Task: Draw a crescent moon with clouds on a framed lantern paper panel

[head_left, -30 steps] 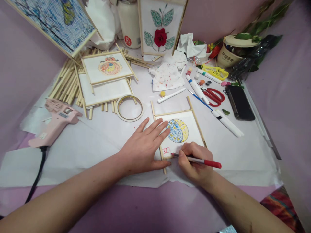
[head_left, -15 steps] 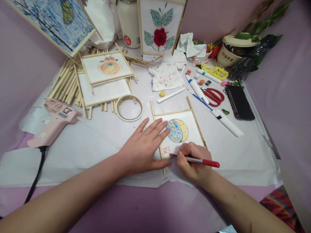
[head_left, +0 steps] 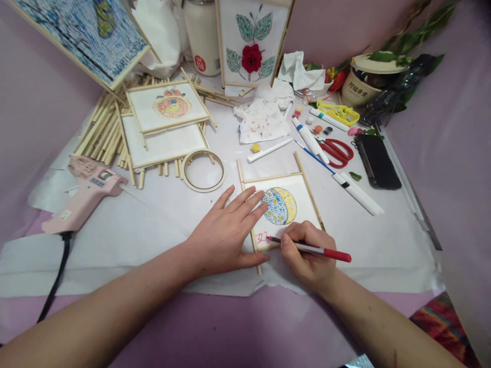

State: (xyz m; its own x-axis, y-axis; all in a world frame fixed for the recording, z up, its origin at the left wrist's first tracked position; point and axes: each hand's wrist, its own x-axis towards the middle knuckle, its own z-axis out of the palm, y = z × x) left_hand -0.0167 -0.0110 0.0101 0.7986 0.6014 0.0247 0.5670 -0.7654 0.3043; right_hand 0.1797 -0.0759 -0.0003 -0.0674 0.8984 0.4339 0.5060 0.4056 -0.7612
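A small stick-framed sheet (head_left: 307, 202) lies flat on the table, bearing a round drawing (head_left: 280, 206) of blue dots with a yellow crescent. My left hand (head_left: 230, 230) rests spread over the frame's left side, fingertips at the drawing's edge, holding nothing. In my right hand (head_left: 309, 255) is a red marker (head_left: 336, 254), pinched between thumb and fingers. Its tip touches the sheet's lower left corner, beside small red strokes (head_left: 261, 238). My right hand covers the frame's lower right part.
Left lie a pink glue gun (head_left: 86, 191), a tape roll (head_left: 186, 171) and two framed sheets on wooden sticks (head_left: 95, 135). Behind are a stained tissue (head_left: 261, 120) and a rose picture (head_left: 230, 30). To the right are red scissors (head_left: 339, 153), markers and a phone (head_left: 378, 161).
The marker's tip has moved slightly up and left, and its red end has shifted a little right and down. The red strokes look slightly different. My left hand has stayed in place.
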